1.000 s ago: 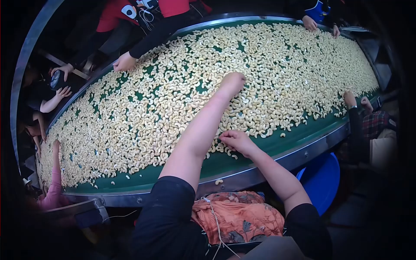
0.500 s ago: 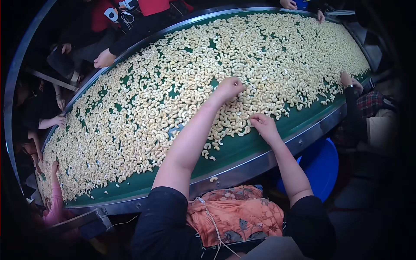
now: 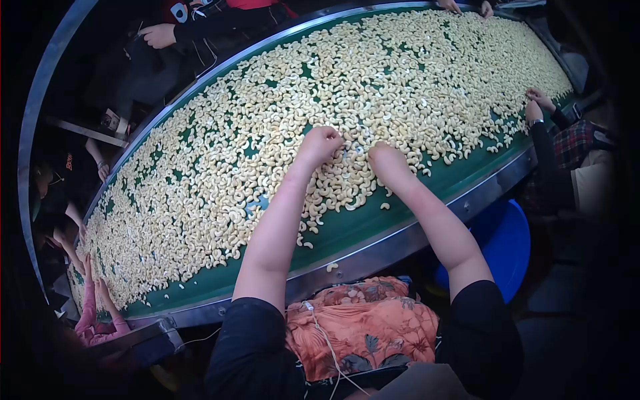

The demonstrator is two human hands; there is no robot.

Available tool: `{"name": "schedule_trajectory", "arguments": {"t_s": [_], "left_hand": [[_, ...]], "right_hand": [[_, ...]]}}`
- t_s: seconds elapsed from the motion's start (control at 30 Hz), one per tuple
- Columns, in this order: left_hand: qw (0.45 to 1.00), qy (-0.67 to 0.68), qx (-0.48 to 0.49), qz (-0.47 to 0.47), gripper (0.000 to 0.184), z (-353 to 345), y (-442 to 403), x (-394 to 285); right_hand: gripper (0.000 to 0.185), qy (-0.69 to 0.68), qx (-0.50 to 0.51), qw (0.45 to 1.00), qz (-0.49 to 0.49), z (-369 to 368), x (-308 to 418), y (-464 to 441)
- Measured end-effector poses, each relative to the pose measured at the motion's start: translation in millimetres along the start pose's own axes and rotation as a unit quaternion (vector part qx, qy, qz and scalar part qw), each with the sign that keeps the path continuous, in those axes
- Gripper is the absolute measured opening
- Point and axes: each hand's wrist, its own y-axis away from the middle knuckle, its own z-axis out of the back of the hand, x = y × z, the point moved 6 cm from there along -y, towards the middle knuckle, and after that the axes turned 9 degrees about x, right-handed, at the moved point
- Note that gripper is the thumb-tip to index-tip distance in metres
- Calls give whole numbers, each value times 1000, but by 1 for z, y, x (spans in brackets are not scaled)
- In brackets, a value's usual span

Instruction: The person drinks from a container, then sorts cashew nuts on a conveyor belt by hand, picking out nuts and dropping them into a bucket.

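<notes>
Pale cashew kernels [image 3: 267, 160] lie thickly over a green belt [image 3: 353, 230]. My left hand [image 3: 320, 145] is over the middle of the kernels, its fingers curled together in a pinch; whatever sits between them is too small to make out. Just to the right, my right hand [image 3: 390, 165] is low at the near side of the spread, with its fingers bent down among the cashews. Its fingertips are mostly hidden, and anything in them cannot be seen. A gap of kernels separates the two hands.
A metal rim [image 3: 373, 257] runs along the belt's near side, with one stray cashew [image 3: 332, 267] on it. A blue tub [image 3: 510, 250] stands below at right. Co-workers' hands reach in at the left, far side and right, including a watch-wearing hand [image 3: 533, 112].
My left hand has moved left and slightly down. My right hand has moved left and up from the belt's near strip into the cashews. A co-worker's hand at far left has lifted.
</notes>
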Motion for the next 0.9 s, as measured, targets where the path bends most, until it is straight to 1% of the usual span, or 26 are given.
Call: {"name": "schedule_trajectory", "arguments": {"t_s": [0.03, 0.07, 0.13, 0.17, 0.2, 0.23, 0.27, 0.3, 0.33, 0.37, 0.4, 0.5, 0.53, 0.57, 0.6, 0.63, 0.67, 0.7, 0.73, 0.77, 0.83, 0.87, 0.9], "left_hand": [[997, -70, -1, 17, 15, -1, 3, -10], [989, -148, -21, 9, 16, -6, 0, -15], [952, -299, -60, -7, 17, -22, -9, -22], [948, -315, -56, 3, 18, -29, -12, -20], [942, -330, -52, 14, 19, -34, -15, -19], [937, -346, -48, 25, 21, -37, -18, -16], [948, -313, -50, 16, 18, -33, -20, -11], [990, -138, -7, 11, 16, -29, -14, -5], [999, 43, 34, 5, 14, -25, -5, 0], [973, 221, 72, -4, 12, -21, 3, 3], [933, 351, 79, -9, 10, -19, 13, 9], [908, 406, 98, -6, 12, -25, 31, 14], [947, 315, 50, 37, 9, -27, 35, 12], [988, 145, 51, 30, 7, -30, 35, 6], [999, 34, 37, 21, 8, -37, 37, 0], [997, -77, 23, 13, 10, -46, 40, -7], [988, -143, 23, 45, 13, -52, 42, -11], [960, -281, -4, -2, 12, -58, 44, -22], [946, -322, -29, -23, 13, -63, 44, -22], [930, -362, -53, -44, 14, -67, 42, -19], [981, -194, 26, 9, 12, -70, 34, 0], [992, -108, 63, 36, 11, -69, 32, 8], [996, 38, 71, 24, 10, -64, 39, -2]], "right_hand": [[15, -24, 8, 1000, 3, 2, -2, 1], [15, -46, 17, 999, 5, 6, -4, 1], [15, -62, 39, 997, 28, 7, -12, 0], [15, -142, 97, 985, -13, 3, -22, 2], [15, -221, 155, 961, -53, 11, -24, 7], [15, -298, 211, 927, -92, 11, -27, 12], [11, -310, 208, 927, -31, 4, -37, 8], [10, -444, 230, 865, -51, 3, -46, 15], [10, -566, 249, 782, -71, 5, -51, 24], [10, -676, 262, 683, -89, 5, -50, 30], [12, -730, 249, 634, -58, 9, -45, 35], [10, -693, 283, 659, -70, 3, -24, 36], [11, -633, 264, 723, -87, 5, -16, 31], [12, -535, 210, 817, -33, 9, -10, 25], [12, -424, 149, 893, 22, 9, -6, 19], [13, -301, 85, 947, 76, 11, 0, 16], [14, -252, 89, 961, 78, 4, 1, 17], [14, -200, 91, 972, 78, 1, 2, 20], [16, -208, 52, 973, 90, 4, 4, 29], [15, -204, 70, 970, 110, 4, 1, 34], [15, -350, 170, 920, 53, 12, -14, 40], [15, -349, 101, 931, 34, 23, -31, 40], [16, -347, 29, 937, 16, 36, -52, 39]]}}
